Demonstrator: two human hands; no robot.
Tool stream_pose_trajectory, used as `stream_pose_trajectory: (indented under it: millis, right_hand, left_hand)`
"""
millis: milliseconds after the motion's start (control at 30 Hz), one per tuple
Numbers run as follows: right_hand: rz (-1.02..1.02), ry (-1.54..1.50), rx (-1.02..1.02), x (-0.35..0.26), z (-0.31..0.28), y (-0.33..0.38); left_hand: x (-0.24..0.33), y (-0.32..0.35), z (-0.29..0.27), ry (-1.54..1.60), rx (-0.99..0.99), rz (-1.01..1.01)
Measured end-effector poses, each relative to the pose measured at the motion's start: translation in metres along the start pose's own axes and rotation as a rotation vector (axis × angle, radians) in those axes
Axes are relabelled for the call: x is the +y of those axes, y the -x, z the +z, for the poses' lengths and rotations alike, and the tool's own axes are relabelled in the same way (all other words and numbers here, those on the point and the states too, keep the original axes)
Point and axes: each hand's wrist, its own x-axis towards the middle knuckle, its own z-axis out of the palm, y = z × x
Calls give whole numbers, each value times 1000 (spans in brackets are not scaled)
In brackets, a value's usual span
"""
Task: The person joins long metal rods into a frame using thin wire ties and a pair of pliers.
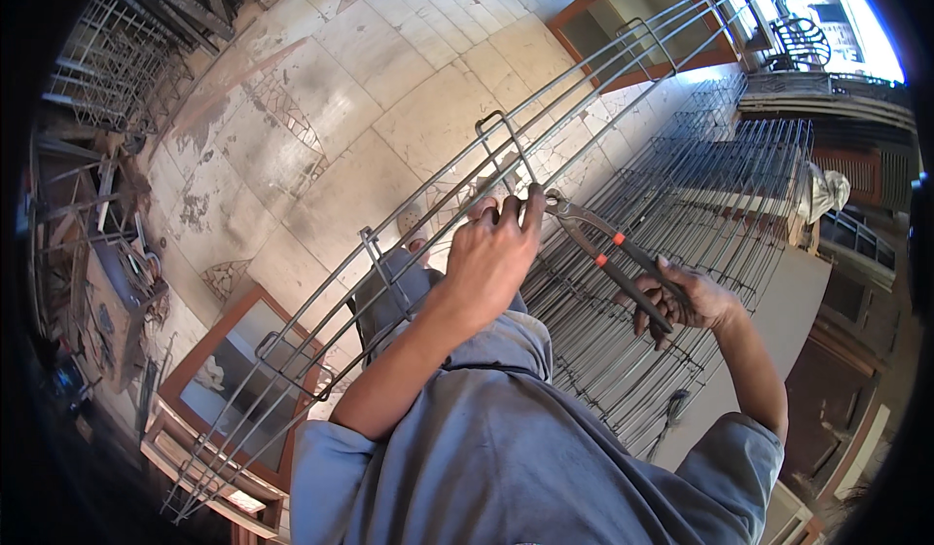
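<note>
1. The left hand (pixel 491 258) has its fingers bent at the near side of the long cage of metal rods (pixel 520 150), just beside one of its rectangular hoops; I cannot tell whether it grips a rod or merely rests there.
2. The right hand (pixel 689 297) is wrapped round the dark handles of the pincers (pixel 601 259), which have orange-red bands; this hand is apart from the cage, to its right.
3. The pincers reach from the right hand toward the left; their head is just beside the left fingertips, near the cage, and the handles stand spread.
4. The cage runs slantwise from lower left to upper right, passing under the left hand and on beyond both hands.
5. To the right lies a broad stack of similar rod frames (pixel 720 185); the right hand is over it.
6. Farther out are the pale tiled floor (pixel 409 68), a brown-framed panel (pixel 207 345) at lower left and another panel (pixel 637 0) at upper right.
</note>
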Motion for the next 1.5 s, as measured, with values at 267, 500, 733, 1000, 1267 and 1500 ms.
stream_pose_trajectory:
  millis: [267,500,733,1000,1267,1500]
  right_hand:
    - [-313,-7,153,39,14,-23]
    - [-405,340,228,16,18,-21]
    - [-861,1017,572,40,7,-30]
    - [-627,698,436,23,10,-11]
    - [-358,61,181,22,1,6]
    - [-494,90,291,35,-11,10]
  left_hand:
    - [-8,-33,-20,-198,-96,154]
    - [3,-85,-58,-393,-314,478]
    - [11,-113,-69,-396,-420,581]
    - [15,-129,-59,-379,-505,534]
    - [28,-147,-46,-360,-555,598]
    - [45,-164,-62,-401,-561,614]
